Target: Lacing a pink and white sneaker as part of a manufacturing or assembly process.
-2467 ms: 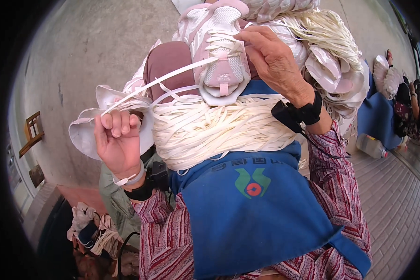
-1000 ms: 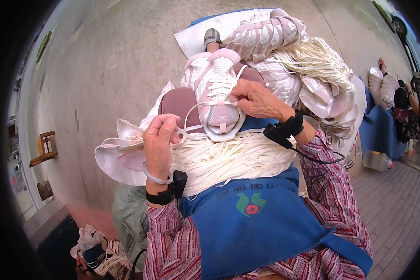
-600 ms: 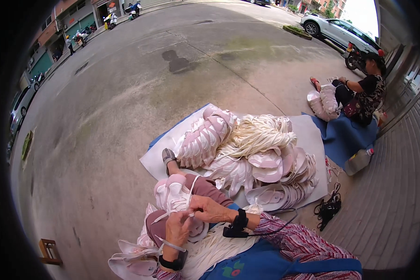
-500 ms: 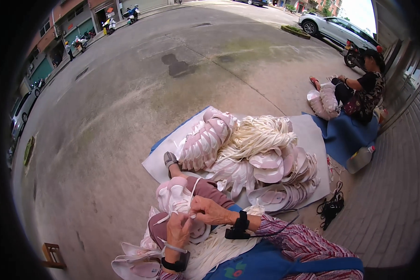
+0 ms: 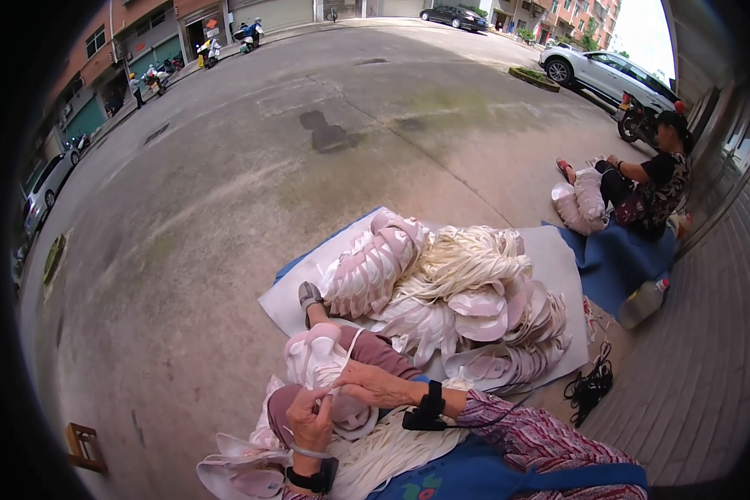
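Note:
A pink-and-white shoe upper [image 5: 312, 357] rests on my lap against my bent leg. In front of it, my left hand [image 5: 310, 421] is closed in a pinch, with thumb and forefinger together on what looks like a thin white lace. My right hand [image 5: 373, 386] is closed too, its fingertips just above and right of the left ones. A white shoelace [image 5: 352, 343] runs up from the right hand beside the upper. The lace between my fingertips is mostly hidden. Loose cream laces [image 5: 383, 454] lie across my lap under my forearms.
On a pale sheet [image 5: 550, 250] ahead lie stacked pink-and-white shoe uppers [image 5: 367, 275] and a heap of cream laces [image 5: 467, 254]. A black cord bundle [image 5: 589, 385] and a plastic jug [image 5: 642, 304] are at the right. Another person [image 5: 662, 179] sits beyond. A wooden stool [image 5: 85, 448] stands at left.
The view has tilted up a little, so the scene sits lower. My fingertips, close together before, are now slightly apart, the left hand lower and further left.

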The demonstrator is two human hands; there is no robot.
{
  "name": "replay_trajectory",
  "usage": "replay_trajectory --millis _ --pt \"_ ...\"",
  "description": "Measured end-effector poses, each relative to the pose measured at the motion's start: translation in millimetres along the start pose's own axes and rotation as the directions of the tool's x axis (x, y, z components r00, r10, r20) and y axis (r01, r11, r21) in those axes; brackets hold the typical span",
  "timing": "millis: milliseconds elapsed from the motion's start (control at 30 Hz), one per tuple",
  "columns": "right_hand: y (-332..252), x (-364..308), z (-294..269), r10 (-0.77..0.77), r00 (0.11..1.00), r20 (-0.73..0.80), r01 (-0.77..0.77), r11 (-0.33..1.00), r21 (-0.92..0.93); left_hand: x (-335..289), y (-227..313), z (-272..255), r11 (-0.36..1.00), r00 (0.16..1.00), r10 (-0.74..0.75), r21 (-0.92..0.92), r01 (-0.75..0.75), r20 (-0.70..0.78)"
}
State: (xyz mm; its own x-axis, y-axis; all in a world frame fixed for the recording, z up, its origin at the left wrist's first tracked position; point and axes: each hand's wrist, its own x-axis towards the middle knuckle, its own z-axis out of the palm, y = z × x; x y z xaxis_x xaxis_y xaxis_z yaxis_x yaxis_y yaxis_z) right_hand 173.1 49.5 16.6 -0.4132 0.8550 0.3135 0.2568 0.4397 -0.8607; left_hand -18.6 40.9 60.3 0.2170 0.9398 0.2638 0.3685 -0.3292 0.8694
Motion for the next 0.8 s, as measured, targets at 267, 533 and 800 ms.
replay_trajectory --millis 267,533,800 --pt "1 17 -20 0.254 0.903 0.345 -0.348 0.905 0.245 3 7 -4 0.967 0.975 0.221 0.13 -0.218 -0.008" --pt "-13 15 -21 0.327 0.886 0.327 -0.42 0.866 0.271 0 4 -4 0.959 0.966 0.254 0.14 -0.245 -0.047" --pt "-2 7 -37 0.413 0.905 0.102 -0.424 0.86 0.282 4 -2 -10 0.908 0.9 -0.324 -0.169 0.382 0.293"
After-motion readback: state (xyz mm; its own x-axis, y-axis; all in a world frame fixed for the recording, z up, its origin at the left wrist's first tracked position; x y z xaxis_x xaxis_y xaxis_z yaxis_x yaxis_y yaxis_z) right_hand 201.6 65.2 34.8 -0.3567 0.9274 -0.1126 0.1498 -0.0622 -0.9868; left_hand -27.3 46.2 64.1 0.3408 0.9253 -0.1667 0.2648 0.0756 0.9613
